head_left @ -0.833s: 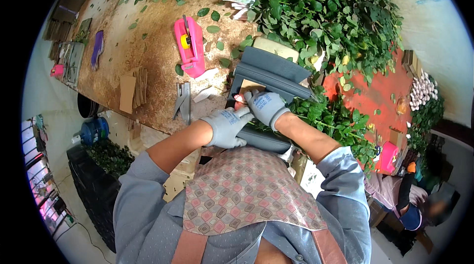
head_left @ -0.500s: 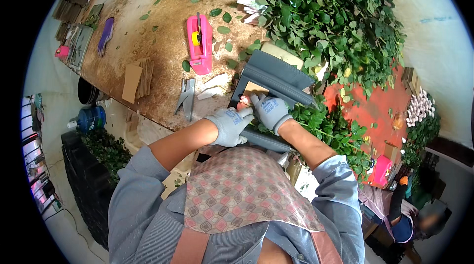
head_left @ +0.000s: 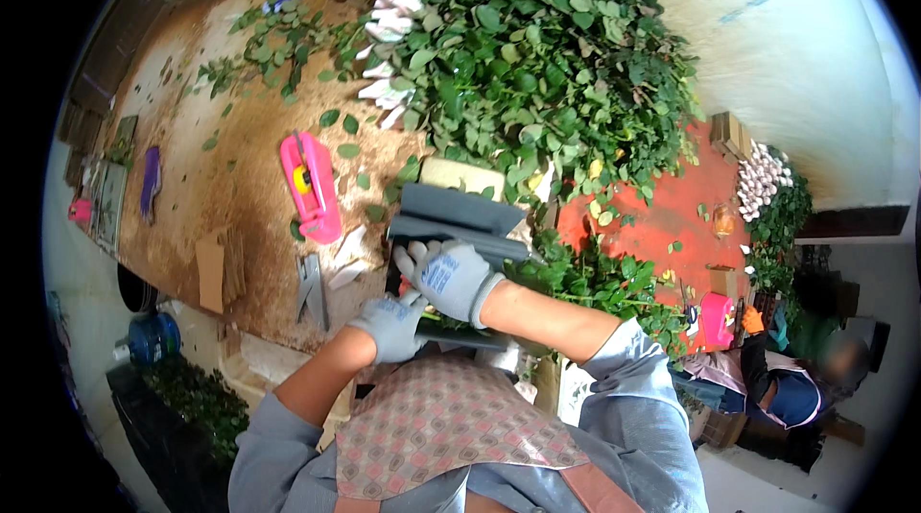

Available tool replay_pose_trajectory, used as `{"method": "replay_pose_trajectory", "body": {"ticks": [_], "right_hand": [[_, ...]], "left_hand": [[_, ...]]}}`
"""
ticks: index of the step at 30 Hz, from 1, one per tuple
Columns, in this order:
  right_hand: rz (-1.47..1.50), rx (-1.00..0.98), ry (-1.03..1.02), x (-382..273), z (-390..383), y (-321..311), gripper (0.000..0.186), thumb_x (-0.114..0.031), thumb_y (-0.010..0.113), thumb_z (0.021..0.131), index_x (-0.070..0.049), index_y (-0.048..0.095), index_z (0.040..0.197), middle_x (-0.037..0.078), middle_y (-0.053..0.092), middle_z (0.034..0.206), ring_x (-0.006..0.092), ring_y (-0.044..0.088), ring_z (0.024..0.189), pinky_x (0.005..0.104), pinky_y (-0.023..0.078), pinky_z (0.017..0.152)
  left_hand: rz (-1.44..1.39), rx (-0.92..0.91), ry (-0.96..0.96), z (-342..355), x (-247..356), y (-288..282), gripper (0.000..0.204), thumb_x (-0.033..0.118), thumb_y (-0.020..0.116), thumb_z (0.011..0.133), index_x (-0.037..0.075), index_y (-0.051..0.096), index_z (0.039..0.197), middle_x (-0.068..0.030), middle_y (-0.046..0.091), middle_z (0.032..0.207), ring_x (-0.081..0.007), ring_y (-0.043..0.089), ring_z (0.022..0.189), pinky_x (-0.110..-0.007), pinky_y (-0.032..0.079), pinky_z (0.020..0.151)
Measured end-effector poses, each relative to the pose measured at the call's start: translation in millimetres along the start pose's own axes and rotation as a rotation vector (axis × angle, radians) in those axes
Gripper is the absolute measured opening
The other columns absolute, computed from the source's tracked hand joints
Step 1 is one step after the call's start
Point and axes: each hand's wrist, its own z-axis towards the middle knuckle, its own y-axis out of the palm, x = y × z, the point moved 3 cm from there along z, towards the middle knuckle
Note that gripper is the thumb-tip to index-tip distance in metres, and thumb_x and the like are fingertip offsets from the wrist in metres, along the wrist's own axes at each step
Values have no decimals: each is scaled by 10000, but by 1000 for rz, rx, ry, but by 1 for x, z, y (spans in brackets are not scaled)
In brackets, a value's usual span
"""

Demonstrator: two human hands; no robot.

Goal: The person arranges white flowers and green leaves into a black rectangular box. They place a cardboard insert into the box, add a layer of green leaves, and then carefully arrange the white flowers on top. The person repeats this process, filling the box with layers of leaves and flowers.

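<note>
Both my hands wear grey gloves and work close together at a dark padded holder [head_left: 460, 211] with raised flaps. My right hand [head_left: 451, 278] lies over the holder's left part, its fingers curled downward. Just below and left of it, my left hand [head_left: 391, 326] has its fingers bent in beneath the right one. What the fingers grip is covered by the gloves. To the left, a pink tape dispenser [head_left: 324, 201] with a yellow core stands on the table. Nearer to me lie a grey stapler [head_left: 311, 290] and torn white paper scraps [head_left: 347, 269].
Leafy stems [head_left: 537, 62] with white-wrapped heads [head_left: 393, 19] are heaped at the back. Cardboard pieces [head_left: 213, 271] stand at the table's left front. More leafy stems [head_left: 614, 292] lie right of the holder. A co-worker [head_left: 791, 398] is at the far right.
The view has shifted, so the table things sit farther left and lower. My right hand has moved over the cardboard and pinkish bloom seen before, and my fingers are now more curled.
</note>
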Motion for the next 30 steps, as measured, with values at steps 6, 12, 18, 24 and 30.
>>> {"method": "replay_pose_trajectory", "body": {"ticks": [6, 12, 18, 24, 30], "right_hand": [[146, 381, 463, 168, 63, -51, 267, -139, 573, 899, -47, 563, 1149, 185, 646, 1052, 356, 678, 938, 463, 549, 774], [119, 167, 530, 258, 88, 6, 373, -144, 584, 901, -61, 564, 1264, 187, 623, 1242, 362, 655, 1093, 442, 554, 883], [-18, 94, 407, 229, 110, 9, 296, -108, 504, 955, -65, 594, 1234, 155, 621, 1228, 334, 678, 1049, 437, 565, 839], [-90, 164, 329, 205, 75, -25, 239, -138, 521, 942, -103, 644, 1144, 141, 638, 1104, 317, 700, 956, 429, 565, 734], [-164, 741, 187, 142, -21, -114, 366, -150, 597, 811, -124, 578, 1176, 66, 565, 968, 244, 644, 846, 390, 524, 652]], "left_hand": [[89, -66, 0, -2, 3, -9, 836, 325, 631, 823, 34, 309, 1537, -170, 239, 1639, -432, 655, 996, -505, 520, 880], [86, -32, 37, -3, 8, -13, 829, 277, 683, 764, 46, 358, 1490, -171, 243, 1629, -440, 666, 934, -532, 527, 815], [100, -26, 14, -7, 11, -15, 847, 300, 730, 777, 48, 373, 1502, -182, 254, 1623, -403, 665, 980, -491, 533, 860], [132, -66, 1, -3, 6, -5, 875, 362, 703, 805, 54, 327, 1533, -160, 229, 1644, -399, 650, 1059, -490, 517, 913], [150, -57, -7, -5, 8, -2, 831, 410, 652, 855, 56, 328, 1534, -133, 201, 1663, -401, 619, 1172, -488, 488, 995]]}}
